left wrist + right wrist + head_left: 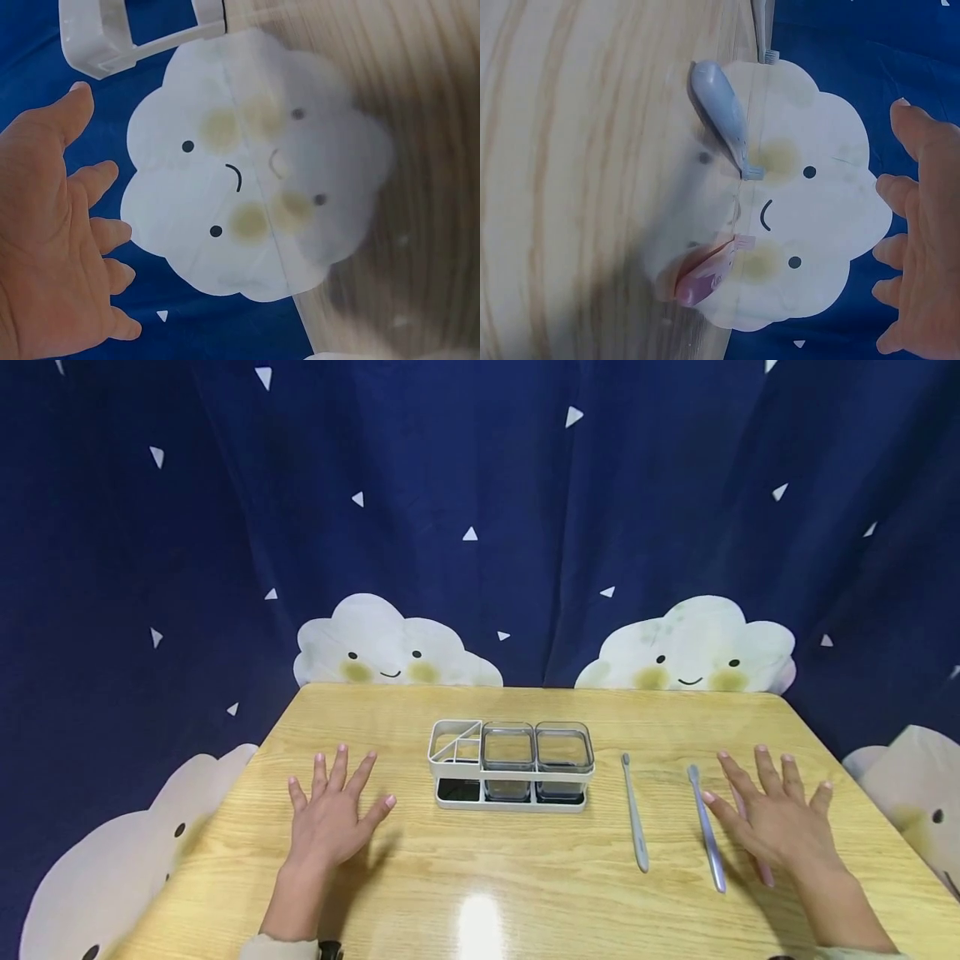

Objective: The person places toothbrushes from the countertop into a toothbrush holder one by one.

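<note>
A slim grey plastic toothbrush [634,814] lies flat on the light wooden table, head pointing away from the person, just right of the white plastic organiser rack [510,766]. A pale blue-lilac plastic toothbrush [707,829] lies near it, roughly parallel and further right. A pink plastic toothbrush [763,870] lies further right again, largely hidden under the right hand; its handle end shows.

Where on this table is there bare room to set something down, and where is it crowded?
Bare wood lies between the left hand and the white holder, and along the near edge of the table. By the right hand, three toothbrushes crowd it.
</note>
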`<action>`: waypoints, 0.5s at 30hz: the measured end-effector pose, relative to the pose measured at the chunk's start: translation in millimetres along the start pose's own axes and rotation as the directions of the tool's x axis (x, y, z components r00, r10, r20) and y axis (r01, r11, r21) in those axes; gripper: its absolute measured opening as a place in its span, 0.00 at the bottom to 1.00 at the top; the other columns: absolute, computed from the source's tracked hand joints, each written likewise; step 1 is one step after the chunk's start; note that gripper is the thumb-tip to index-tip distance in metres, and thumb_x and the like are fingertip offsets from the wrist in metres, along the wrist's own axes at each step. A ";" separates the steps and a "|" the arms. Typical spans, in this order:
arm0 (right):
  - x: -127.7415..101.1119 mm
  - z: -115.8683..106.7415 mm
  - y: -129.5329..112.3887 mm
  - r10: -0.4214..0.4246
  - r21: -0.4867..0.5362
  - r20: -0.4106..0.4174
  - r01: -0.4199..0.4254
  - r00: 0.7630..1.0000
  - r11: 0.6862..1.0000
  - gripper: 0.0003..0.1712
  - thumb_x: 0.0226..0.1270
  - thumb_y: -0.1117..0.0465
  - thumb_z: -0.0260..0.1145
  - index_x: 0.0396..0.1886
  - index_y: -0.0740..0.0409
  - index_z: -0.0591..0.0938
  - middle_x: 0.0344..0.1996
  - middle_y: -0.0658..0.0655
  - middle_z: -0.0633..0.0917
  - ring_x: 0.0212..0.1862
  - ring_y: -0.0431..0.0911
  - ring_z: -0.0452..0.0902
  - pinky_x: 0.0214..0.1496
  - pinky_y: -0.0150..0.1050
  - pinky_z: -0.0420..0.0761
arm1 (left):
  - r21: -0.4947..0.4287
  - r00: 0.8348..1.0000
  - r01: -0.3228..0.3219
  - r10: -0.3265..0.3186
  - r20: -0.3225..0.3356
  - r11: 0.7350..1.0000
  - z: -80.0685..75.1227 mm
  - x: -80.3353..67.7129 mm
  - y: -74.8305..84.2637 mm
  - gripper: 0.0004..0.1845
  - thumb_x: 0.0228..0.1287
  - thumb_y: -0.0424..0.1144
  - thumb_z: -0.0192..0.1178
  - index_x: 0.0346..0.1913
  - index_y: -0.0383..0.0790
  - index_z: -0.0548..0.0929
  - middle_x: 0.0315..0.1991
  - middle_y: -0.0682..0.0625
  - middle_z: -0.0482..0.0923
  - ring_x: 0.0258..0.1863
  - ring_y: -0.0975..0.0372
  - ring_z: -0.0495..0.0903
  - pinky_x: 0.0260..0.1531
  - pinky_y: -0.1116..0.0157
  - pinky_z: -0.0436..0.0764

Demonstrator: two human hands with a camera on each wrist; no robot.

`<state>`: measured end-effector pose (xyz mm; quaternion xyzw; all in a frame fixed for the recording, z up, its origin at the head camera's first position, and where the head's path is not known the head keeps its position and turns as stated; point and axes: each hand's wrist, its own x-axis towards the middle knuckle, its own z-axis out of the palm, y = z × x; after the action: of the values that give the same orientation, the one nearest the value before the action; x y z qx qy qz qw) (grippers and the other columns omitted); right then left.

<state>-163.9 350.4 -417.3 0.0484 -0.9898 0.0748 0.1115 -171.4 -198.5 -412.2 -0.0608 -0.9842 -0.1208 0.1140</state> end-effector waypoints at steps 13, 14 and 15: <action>-4.6 -0.5 1.6 0.005 0.000 0.002 -0.005 1.000 1.000 0.42 0.68 0.36 0.47 0.74 0.46 0.47 0.67 0.76 0.44 0.66 0.70 0.24 0.49 0.71 0.19 | -0.001 1.000 -0.016 0.016 -0.019 1.000 0.2 0.7 -0.6 0.40 0.61 0.68 0.45 0.70 0.48 0.62 0.70 0.35 0.46 0.67 0.37 0.39 0.54 0.33 0.35; -4.7 -0.9 2.1 0.004 -0.002 0.000 -0.004 1.000 1.000 0.42 0.68 0.36 0.47 0.74 0.47 0.47 0.68 0.76 0.44 0.66 0.70 0.24 0.50 0.71 0.20 | 0.003 1.000 -0.018 0.018 -0.020 1.000 0.6 0.9 -0.9 0.40 0.61 0.68 0.45 0.70 0.47 0.62 0.70 0.34 0.46 0.67 0.37 0.39 0.54 0.33 0.35; -4.7 -1.1 2.6 0.004 -0.003 -0.001 -0.004 1.000 1.000 0.41 0.68 0.36 0.47 0.74 0.47 0.48 0.68 0.76 0.44 0.66 0.70 0.24 0.50 0.71 0.20 | 0.005 1.000 -0.019 0.020 -0.019 1.000 1.1 1.1 -1.3 0.41 0.61 0.69 0.44 0.70 0.47 0.61 0.70 0.34 0.46 0.67 0.37 0.38 0.54 0.33 0.35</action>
<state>-159.5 353.6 -417.6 0.0462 -0.9899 0.0735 0.1121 -172.9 -199.3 -413.3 -0.0690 -0.9827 -0.1179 0.1247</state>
